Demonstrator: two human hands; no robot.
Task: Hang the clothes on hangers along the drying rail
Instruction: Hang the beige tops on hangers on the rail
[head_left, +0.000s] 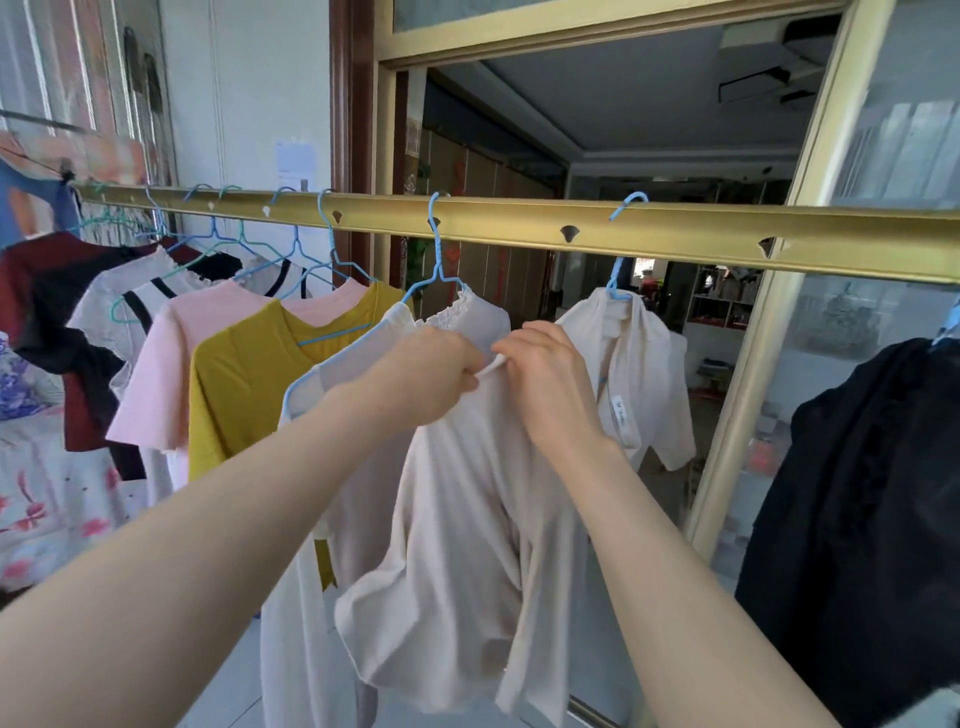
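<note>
Balcony, glass door frame behind. Left hand (431, 376) and right hand (545, 387) sit side by side, equally near, both pinching the collar of the beige top (467, 509). It hangs straight down below them on the blue hanger (435, 249), hooked on the gold rail (675, 228) above. Cream shirt (641, 364) just right and mustard top (244, 400) just left crowd it.

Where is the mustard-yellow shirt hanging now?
Head view, left of centre: the mustard-yellow shirt hangs from the gold metal rail, between the pink T-shirt and the pale beige top.
</note>
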